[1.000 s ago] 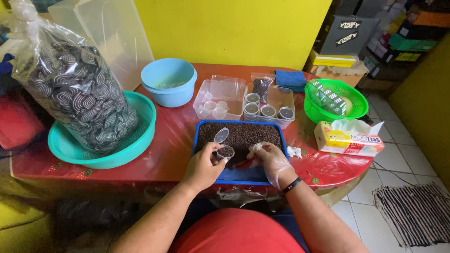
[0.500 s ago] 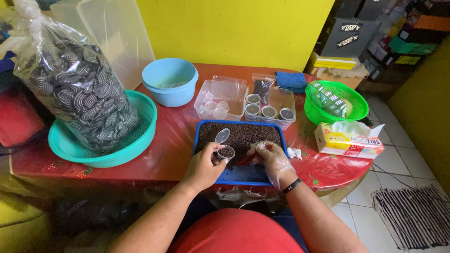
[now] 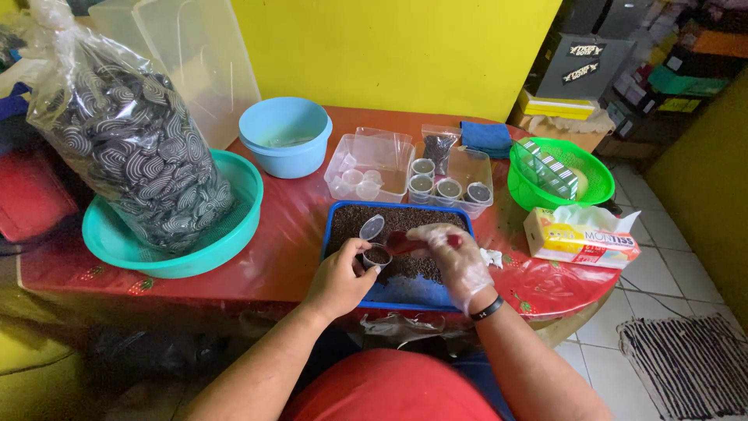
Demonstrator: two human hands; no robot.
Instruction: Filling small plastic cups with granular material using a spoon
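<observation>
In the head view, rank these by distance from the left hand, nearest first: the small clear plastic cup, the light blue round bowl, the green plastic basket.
1. Small clear plastic cup: held in the left hand, over the blue tray.
2. Light blue round bowl: farther back on the table, slightly left.
3. Green plastic basket: far right of the table.

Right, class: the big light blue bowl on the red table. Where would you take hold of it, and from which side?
Grip the light blue bowl at its near rim, thumb inside and fingers under the lip. It stands upright and open, with a thin edge that suits a pinch. Come from above on the near right: the clear tub crowds its far left, and the teal basin sits near left.
</observation>
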